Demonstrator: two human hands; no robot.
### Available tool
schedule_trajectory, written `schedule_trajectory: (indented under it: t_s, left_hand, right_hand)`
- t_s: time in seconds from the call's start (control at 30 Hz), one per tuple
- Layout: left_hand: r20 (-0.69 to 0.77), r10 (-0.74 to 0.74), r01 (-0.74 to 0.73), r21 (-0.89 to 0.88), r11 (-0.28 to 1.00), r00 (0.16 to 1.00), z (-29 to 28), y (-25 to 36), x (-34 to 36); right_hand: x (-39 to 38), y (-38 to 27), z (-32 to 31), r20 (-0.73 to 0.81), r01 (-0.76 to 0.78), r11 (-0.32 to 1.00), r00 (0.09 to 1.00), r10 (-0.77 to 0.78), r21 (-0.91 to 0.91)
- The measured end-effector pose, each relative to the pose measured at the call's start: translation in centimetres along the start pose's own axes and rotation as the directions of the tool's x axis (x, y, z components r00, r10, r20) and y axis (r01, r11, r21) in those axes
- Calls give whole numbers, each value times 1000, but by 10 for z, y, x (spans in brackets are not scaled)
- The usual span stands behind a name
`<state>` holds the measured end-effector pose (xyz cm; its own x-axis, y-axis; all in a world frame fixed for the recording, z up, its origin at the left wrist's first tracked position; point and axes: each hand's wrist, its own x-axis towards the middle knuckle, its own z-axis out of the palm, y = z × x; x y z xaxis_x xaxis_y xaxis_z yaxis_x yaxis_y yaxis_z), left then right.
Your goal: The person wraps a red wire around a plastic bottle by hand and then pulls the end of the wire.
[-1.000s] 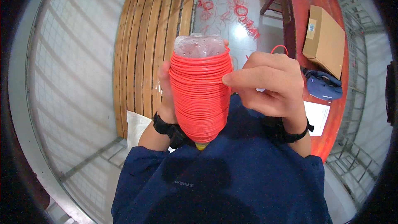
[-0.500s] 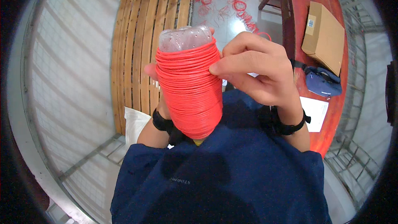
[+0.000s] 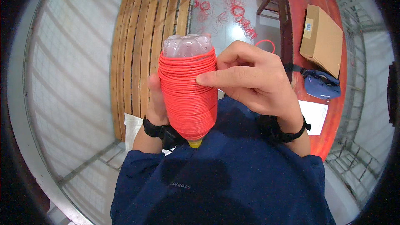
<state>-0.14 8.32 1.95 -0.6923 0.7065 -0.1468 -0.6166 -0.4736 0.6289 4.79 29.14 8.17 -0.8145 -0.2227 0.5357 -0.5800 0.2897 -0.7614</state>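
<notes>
A clear plastic bottle is held bottom up in front of my chest, its yellow cap pointing down toward me. Red wire wraps it in close turns from the neck nearly to the base; the upper turns look less even. My left hand grips the bottle from the left and behind, most of its fingers hidden. At the bottle's right side, my right hand is closed on the wire, one fingertip pressing the upper turns. A loop of wire arches out behind that hand.
Loose red coils lie on the grey floor ahead. To the left stands a slatted wooden bench. A red table on the right bears a cardboard box, a blue bag and a white paper sheet.
The bottle has tilted more upright and shifted slightly left and down, showing more of its yellow cap. My right fingertip has moved left across the turns, and more of my left hand shows.
</notes>
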Motion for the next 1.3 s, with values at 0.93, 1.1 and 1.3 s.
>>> schedule_trajectory:
  t_s: [0.93, 1.1, 1.3]
  left_hand:
    - [-20, 84, -86, -325, 942, 996, 35, -2, 12]
    - [-29, 108, -111, -311, 944, 994, 28, -5, 10]
    - [157, 181, -92, -455, 886, 971, 20, -13, 10]
  right_hand:
    - [18, -7, -12, 12, 129, 992, 992, -129, 1]
    - [16, -3, -5, 7, 132, 991, 991, -132, -34]
    - [22, 4, -3, 62, 178, 984, 982, -177, -15]
